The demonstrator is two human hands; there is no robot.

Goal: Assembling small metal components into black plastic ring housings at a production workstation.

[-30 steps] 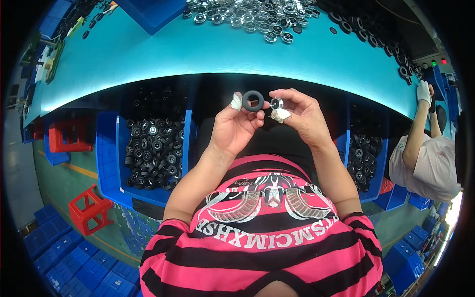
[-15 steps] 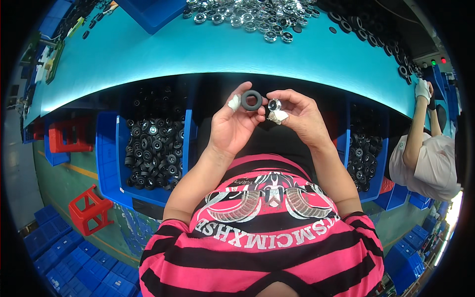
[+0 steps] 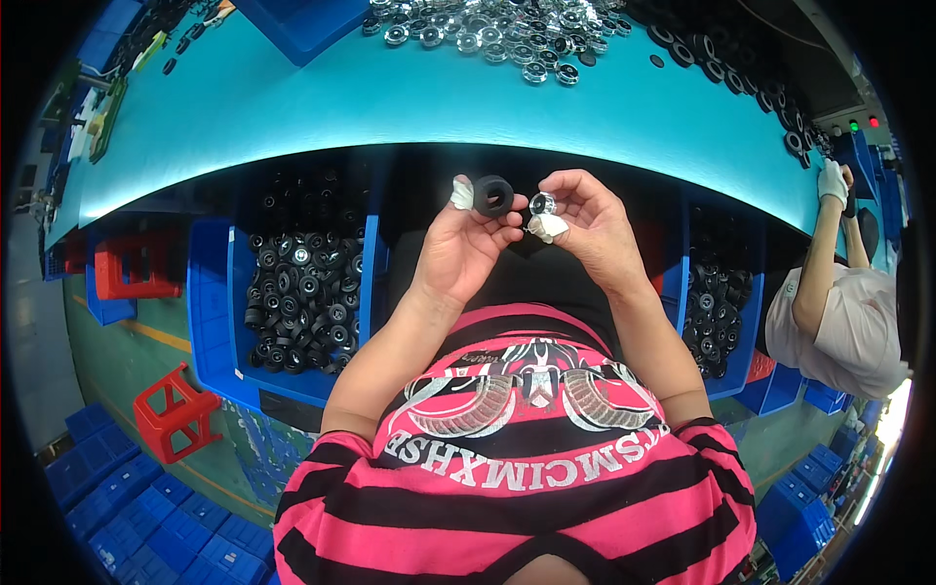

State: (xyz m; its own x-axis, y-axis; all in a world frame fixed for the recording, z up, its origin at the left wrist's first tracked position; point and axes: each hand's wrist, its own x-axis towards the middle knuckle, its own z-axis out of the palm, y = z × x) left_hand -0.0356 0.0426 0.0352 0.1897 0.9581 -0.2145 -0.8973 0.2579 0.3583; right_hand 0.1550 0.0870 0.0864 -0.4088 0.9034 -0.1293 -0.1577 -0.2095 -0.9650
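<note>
Hands meet just below the edge of the turquoise table [image 3: 292, 107], over the lap. The left hand [image 3: 468, 239] pinches a black rubber wheel [image 3: 493, 195] between a white-taped thumb and the fingertips, its bore facing the other hand. The right hand [image 3: 590, 229] pinches a small shiny bearing [image 3: 542, 203] between a taped thumb and the forefinger, just beside the wheel but not yet touching it. To seat the bearing well, I judge it should be held square to the bore and pressed evenly, with the left fingers kept off the opening.

Below the table, at the person's left, a blue bin [image 3: 210, 322] holds many black wheels [image 3: 297, 302]; another blue bin of wheels [image 3: 712, 322] stands at the right. Farther off, loose silver bearings [image 3: 487, 29] lie heaped on the table top. A co-worker's gloved hand [image 3: 832, 180] reaches the table's far right edge.
</note>
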